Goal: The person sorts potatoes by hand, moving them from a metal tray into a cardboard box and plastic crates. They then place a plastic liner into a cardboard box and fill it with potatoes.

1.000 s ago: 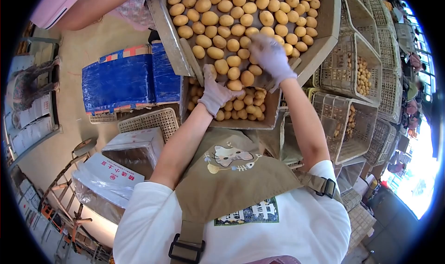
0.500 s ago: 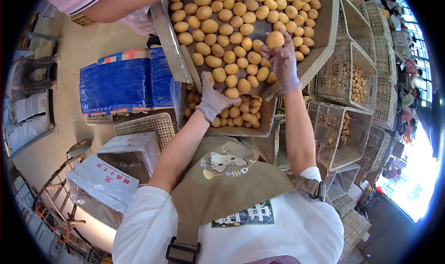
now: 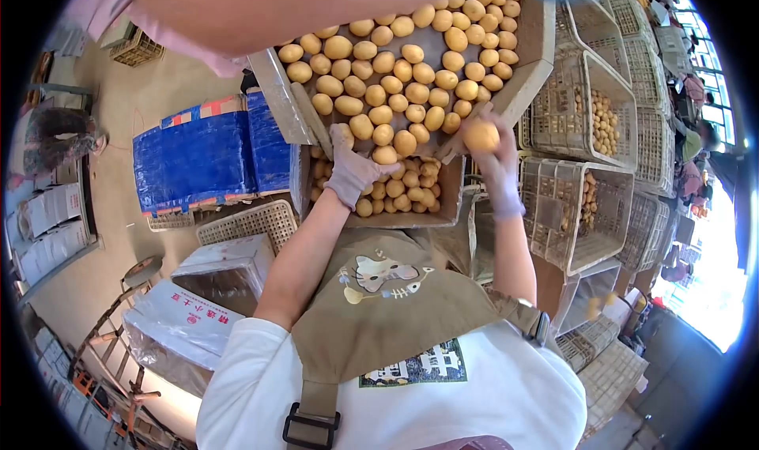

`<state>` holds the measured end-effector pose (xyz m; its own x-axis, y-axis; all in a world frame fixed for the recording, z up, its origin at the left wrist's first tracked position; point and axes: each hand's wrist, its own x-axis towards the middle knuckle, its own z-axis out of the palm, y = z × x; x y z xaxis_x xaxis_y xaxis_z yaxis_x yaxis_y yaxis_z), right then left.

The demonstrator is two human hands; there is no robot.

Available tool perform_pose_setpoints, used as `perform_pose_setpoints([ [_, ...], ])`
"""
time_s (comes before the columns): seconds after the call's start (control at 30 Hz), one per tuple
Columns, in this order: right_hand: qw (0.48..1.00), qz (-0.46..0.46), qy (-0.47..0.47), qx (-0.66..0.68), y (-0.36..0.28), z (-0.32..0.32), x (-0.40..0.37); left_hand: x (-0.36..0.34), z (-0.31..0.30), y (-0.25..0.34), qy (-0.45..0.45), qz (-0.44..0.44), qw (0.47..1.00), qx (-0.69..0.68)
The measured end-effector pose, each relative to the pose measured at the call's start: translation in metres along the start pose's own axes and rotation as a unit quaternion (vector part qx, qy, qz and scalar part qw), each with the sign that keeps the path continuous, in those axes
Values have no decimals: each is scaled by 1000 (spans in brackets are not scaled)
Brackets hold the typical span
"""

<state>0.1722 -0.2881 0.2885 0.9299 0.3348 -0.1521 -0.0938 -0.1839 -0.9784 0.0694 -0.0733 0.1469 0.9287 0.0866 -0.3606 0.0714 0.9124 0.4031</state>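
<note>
A gloved right hand, my right hand (image 3: 500, 165), grips a single potato (image 3: 481, 136) just past the right edge of the sorting tray (image 3: 518, 94). My left hand (image 3: 353, 169), also gloved, lies at the tray's lower mouth with thumb and fingers spread. Its fingers are beside the potatoes (image 3: 383, 135) at the mouth, and I see none gripped. Many yellow potatoes (image 3: 391, 84) cover the tray. Directly below the mouth, a box (image 3: 431, 218) holds more potatoes (image 3: 403, 189), partly hidden by my left hand.
Another person's arm (image 3: 316, 7) stretches across the tray's far end. Plastic crates (image 3: 565, 248) stand on the right, some holding potatoes. To the left are a blue-wrapped stack (image 3: 194, 161), a beige crate (image 3: 253, 225) and a printed white carton (image 3: 182, 320).
My right hand has carried its potato from over the tray to beyond its right edge. The other person's arm now reaches across the tray's top. My left hand stays at the mouth.
</note>
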Motion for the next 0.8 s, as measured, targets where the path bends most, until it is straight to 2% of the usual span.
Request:
perform_pose_setpoints([
  [0.03,998,-9,-17,-60,20,-29,-21,-2,-3,-2,-14,39,995,90],
  [0.07,996,68,-23,-57,7,-46,-47,-4,-6,-3,-21,80,981,178],
  [0.1,987,138,-44,-71,26,-77,-64,2,-21,-13,-11,135,934,332],
  [0.13,973,190,-43,-125,64,-113,-81,2,-21,-13,-1,111,951,287],
  [0.17,921,197,-3,-336,104,-142,-107,2,-20,-12,11,88,966,241],
  [0.2,868,156,22,-472,103,-144,-117,-2,-1,5,25,-16,999,-12],
  [0.23,794,109,45,-597,101,-147,-120,1,-7,-3,34,-4,999,29],
  [0.27,897,144,119,-401,56,-103,-103,4,-13,-11,43,8,997,70],
  [0.3,947,101,154,-263,43,-74,-90,6,-18,-18,54,18,992,112],
  [0.33,943,-25,130,-305,37,-49,-76,-3,-7,-17,33,85,959,267],
  [0.37,911,-123,75,-386,14,-20,-61,-2,-11,-15,27,67,968,240],
  [0.4,898,-187,24,-398,8,3,-43,-1,-15,-13,21,48,976,212],
  [0.43,875,-240,17,-420,4,26,-32,0,-19,-11,17,29,982,184],
  [0.47,853,-266,-25,-447,7,41,-16,-3,-5,0,58,-63,996,34],
  [0.5,810,-302,-41,-501,15,51,-3,-5,3,6,98,-152,976,-120],
  [0.57,804,-89,-169,-563,36,50,16,-4,-5,1,195,-165,965,-63],
  [0.63,839,-26,-94,-535,35,60,35,-4,-11,0,292,-174,940,-10],
  [0.67,790,-185,-41,-583,43,58,34,-9,-15,-2,284,-166,944,-13],
  [0.7,742,-236,-45,-626,54,56,34,-11,-37,-10,212,-110,950,200],
  [0.73,782,-126,-88,-605,43,60,42,-14,-74,-28,129,-51,905,403],
  [0.77,807,-13,-129,-576,33,65,53,-15,-66,-24,118,-54,920,369],
  [0.8,859,-74,-42,-505,42,66,57,-16,-57,-20,106,-57,935,334],
])
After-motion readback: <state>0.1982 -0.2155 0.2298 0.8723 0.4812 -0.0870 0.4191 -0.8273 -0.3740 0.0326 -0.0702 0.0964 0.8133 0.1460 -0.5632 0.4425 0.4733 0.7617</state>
